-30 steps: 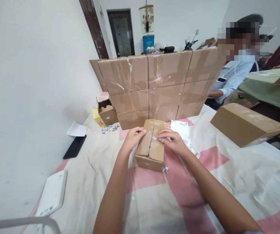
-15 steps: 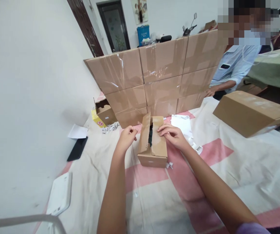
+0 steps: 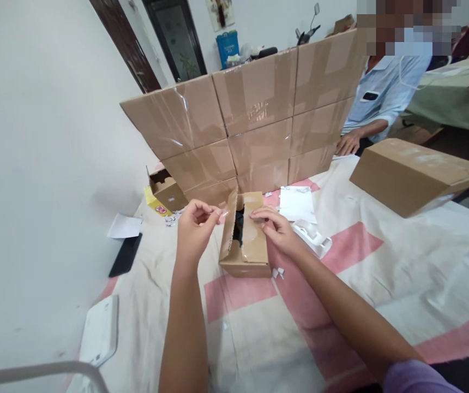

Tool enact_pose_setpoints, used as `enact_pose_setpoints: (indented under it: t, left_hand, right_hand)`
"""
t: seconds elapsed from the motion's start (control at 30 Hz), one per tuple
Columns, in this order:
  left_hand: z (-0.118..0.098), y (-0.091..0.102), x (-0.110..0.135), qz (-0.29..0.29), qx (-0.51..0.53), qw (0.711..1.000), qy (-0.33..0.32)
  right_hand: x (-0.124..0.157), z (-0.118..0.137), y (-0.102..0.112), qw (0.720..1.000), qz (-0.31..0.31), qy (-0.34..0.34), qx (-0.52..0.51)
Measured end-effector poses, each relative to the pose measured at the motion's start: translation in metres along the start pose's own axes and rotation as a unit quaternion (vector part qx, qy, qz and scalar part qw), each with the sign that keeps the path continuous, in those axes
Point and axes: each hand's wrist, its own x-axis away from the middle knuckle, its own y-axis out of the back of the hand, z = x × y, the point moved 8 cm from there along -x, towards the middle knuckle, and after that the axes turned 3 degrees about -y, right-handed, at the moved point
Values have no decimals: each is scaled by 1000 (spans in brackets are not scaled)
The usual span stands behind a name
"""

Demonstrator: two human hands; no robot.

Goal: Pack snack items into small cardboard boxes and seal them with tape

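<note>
A small brown cardboard box (image 3: 246,269) sits on the cloth in front of me. Its two top flaps are partly folded in, with a dark gap between them. My right hand (image 3: 277,226) lies with fingers stretched over the right flap. Left of the box, my left hand (image 3: 197,224) is raised and pinches a small piece of clear tape (image 3: 223,213) between thumb and forefinger. Just right of the box stands a white tape dispenser (image 3: 314,240), partly behind my right hand. White scraps (image 3: 277,273) lie by the box's near right corner.
A tall cardboard panel (image 3: 259,93) stands behind the box. A larger carton (image 3: 406,174) is at right, near a person's hand (image 3: 349,143). White paper (image 3: 298,204), an open box (image 3: 167,188), a black phone-like slab (image 3: 126,255) and a white device (image 3: 100,330) lie around.
My left hand has turned, and the clear tape now shows at its fingertips. The right hand stays on the flap. The view has shifted slightly; the other person's hand shows more fully.
</note>
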Motion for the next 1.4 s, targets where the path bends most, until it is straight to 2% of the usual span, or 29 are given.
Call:
enact_pose_setpoints:
  t: [0.1, 0.23, 0.43, 0.57, 0.7, 0.83, 1.1, 1.2, 1.4]
  left_hand:
    - [-7, -13, 8, 22, -36, 999, 3]
    - [-4, -25, 12, 31, -78, 996, 7]
    - [18, -38, 12, 12, -75, 997, 31]
    - [39, -49, 11, 47, -65, 994, 74]
    - [47, -44, 10, 29, -62, 994, 84]
    - [45, -44, 13, 39, -70, 993, 83]
    - [42, -46, 16, 55, -22, 996, 70]
    - [42, -48, 13, 56, -37, 995, 67]
    - [41, -41, 7, 12, -105, 992, 73]
  right_hand:
    - [2, 0, -1, 1000, 3, -10, 18]
    - [6, -3, -3, 1000, -1, -18, 25]
    - [10, -9, -5, 1000, -9, -16, 7]
    - [11, -9, -4, 1000, -28, -8, 1]
    - [10, -5, -5, 1000, -21, -4, 12]
    - [8, 1, -6, 999, -7, 17, 33]
    - [7, -3, -9, 1000, -2, -13, -7]
    - [8, -2, -9, 999, -3, -19, -29]
    - [8, 0, -7, 1000, -11, -7, -19]
